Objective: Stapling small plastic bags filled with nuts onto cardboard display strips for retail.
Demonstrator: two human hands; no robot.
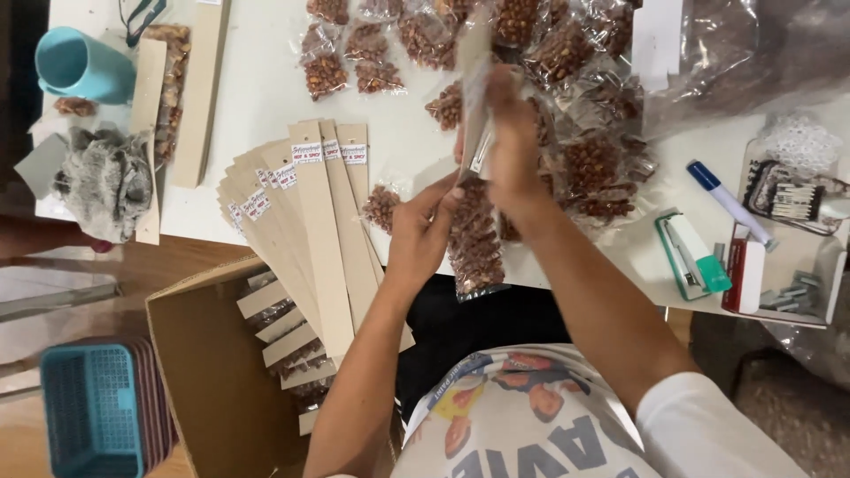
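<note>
My left hand [423, 232] pinches the side of a long clear strip of nut packets [475, 248] that hangs down over the table's front edge. My right hand [513, 146] grips the top of the same strip together with a tan cardboard strip [474, 71] standing upright against it. Both hands are closed on this strip, held above the white table [257, 97]. A fan of tan cardboard strips [305, 221] with small white labels lies just left of my left hand.
Many small clear packets of nuts [567, 62] cover the table's far side. A green and white stapler [691, 257], a blue-capped marker [728, 202] and staple boxes [784, 199] lie right. An open cardboard box [208, 372] with finished strips, a teal basket [93, 407], a teal cup [80, 64] sit left.
</note>
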